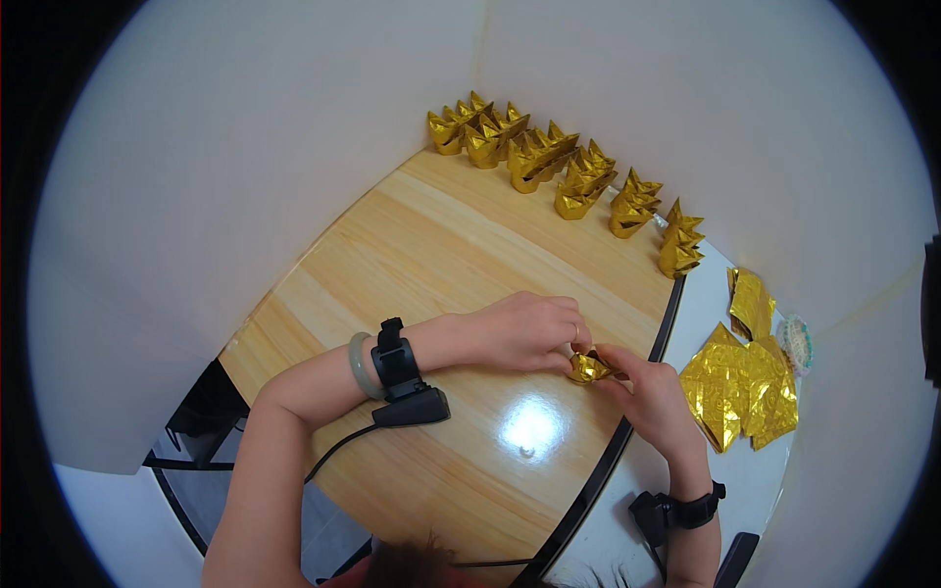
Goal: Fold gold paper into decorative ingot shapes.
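Between my two hands, above the wooden tabletop (421,284), is a small folded gold foil paper ingot (589,369). My left hand (529,331), with a ring on one finger, has its fingers closed on the ingot's left and upper side. From the right, my right hand (649,392) pinches the other side between thumb and fingers. Both hands partly cover the ingot, so its full shape is hidden. Flat sheets of gold foil paper (740,384) lie right of my right hand, with a folded gold piece (752,304) beyond them.
Rows of finished gold paper ingots (544,157) stand along the far edge, against white walls. A white surface (642,490) with a black edge adjoins the wood at right. Near the right wall sits a round, pale beaded-looking item (796,343). A cable (338,451) hangs from my left wrist device.
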Tool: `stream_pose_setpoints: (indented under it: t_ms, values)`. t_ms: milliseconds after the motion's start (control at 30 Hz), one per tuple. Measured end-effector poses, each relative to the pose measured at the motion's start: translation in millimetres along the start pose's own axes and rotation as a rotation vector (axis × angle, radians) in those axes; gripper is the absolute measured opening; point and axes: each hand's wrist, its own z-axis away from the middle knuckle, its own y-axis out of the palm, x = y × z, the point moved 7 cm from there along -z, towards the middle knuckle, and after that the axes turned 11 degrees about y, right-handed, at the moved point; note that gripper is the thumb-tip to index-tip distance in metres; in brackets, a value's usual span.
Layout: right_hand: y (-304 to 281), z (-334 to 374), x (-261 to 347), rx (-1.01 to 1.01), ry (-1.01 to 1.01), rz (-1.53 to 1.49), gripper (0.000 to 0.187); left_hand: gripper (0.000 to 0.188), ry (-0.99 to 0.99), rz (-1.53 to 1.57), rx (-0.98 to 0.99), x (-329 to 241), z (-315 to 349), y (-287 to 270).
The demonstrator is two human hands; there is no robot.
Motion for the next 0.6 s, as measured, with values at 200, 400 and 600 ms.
stream_pose_setpoints:
  t_ms: [200,400,600]
  values:
    - [-11.4,1.8,-0.4,-0.132,-0.073,-0.080,0.034,0.029,-0.081,-0.028,0.067,-1.5,-1.2,-0.9]
    - [-3.5,-0.7,-7.4,0.010,0.053,-0.051,0.032,0.032,-0.151,-0.006,0.115,2.1,-0.5,4.6]
    - [-2.9,0.3,-3.2,0.049,0.016,-0.057,0.027,0.031,-0.181,0.055,0.091,3.0,0.2,6.2]
